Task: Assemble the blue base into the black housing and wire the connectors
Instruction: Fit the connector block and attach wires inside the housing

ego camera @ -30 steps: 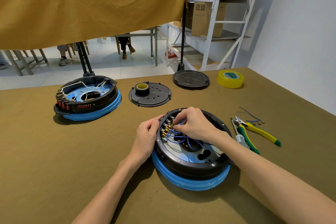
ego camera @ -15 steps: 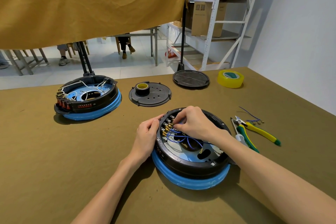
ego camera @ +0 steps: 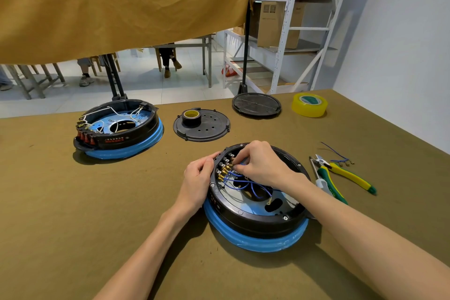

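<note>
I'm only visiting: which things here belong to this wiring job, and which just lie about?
In use:
round black housing on blue base
thin blue wires
left hand
right hand

Lying about:
yellow tape roll
green-and-yellow pliers
perforated black disc

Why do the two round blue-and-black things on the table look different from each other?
The near unit has blue wires; the far unit has white wires. The left hand grips the near unit's rim and the right hand works at its connectors; nobody touches the far unit. Red parts show on the far unit's side, none on the near one. Both are black housings on blue bases.
</note>
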A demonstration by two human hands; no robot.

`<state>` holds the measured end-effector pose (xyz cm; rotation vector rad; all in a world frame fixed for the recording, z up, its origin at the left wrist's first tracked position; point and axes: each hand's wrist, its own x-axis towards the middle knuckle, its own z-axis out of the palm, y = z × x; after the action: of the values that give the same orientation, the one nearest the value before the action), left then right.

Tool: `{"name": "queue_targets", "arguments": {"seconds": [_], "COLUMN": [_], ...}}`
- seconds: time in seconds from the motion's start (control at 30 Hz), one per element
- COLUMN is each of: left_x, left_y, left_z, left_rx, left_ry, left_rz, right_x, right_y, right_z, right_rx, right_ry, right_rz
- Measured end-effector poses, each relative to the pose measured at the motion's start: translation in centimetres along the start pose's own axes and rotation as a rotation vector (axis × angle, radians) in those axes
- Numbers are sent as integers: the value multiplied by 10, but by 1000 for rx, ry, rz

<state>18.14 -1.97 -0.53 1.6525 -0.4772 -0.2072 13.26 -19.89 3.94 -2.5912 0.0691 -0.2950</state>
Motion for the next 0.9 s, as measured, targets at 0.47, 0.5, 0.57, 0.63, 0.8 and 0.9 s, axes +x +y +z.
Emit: {"name": "queue_targets", "arguments": {"seconds": [0.47, 0.5, 0.57, 0.63, 0.8, 0.9], "left_x": [-1, -2, -2, -1, 1, 1], "left_y": [1, 1, 1, 1, 0, 0], "left_z": [0, 0, 0, 0, 0, 1], "left_rx": [9, 10, 6, 0, 4, 11], "left_ry": [4, 4, 2, 5, 0, -4], "left_rz": [-7, -7, -11, -19, -35, -34], "right_x": [-2, -3, -3, -4, -3, -2], "right_y": [-5, -5, -4, -4, -4, -5], "right_z": [5, 5, 4, 4, 5, 6], "right_rx": [-86, -73, -41, -30, -41, -61], "right_ry": [42, 44, 45, 47, 48, 45], "right_rz": [-12, -11, -5, -4, -12, -18]}}
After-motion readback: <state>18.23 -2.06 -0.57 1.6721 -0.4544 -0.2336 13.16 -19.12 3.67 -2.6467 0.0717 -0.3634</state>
